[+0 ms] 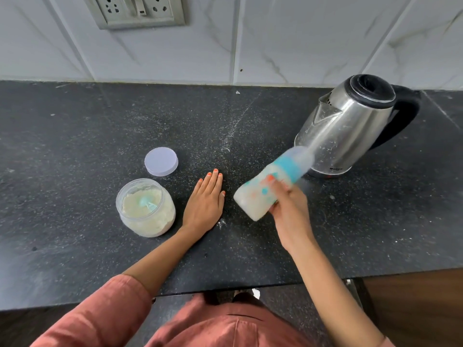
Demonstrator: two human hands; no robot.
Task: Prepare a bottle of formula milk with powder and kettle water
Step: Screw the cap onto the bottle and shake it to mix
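The baby bottle (265,189), motion-blurred and tilted toward the kettle (350,126), sits clenched in our right hand (288,204) while our left hand (205,201) rests flat, fingers extended, beside the open powder jar (146,207).

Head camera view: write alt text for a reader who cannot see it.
The right hand holds a tilted, motion-blurred baby bottle of milky liquid above a black counter, beside a steel kettle. The left hand lies flat next to an open jar of powder, its lid set behind it.

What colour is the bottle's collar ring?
Turquoise blue, on the bottle held by the right hand. Shows in the head view, though motion-blurred.
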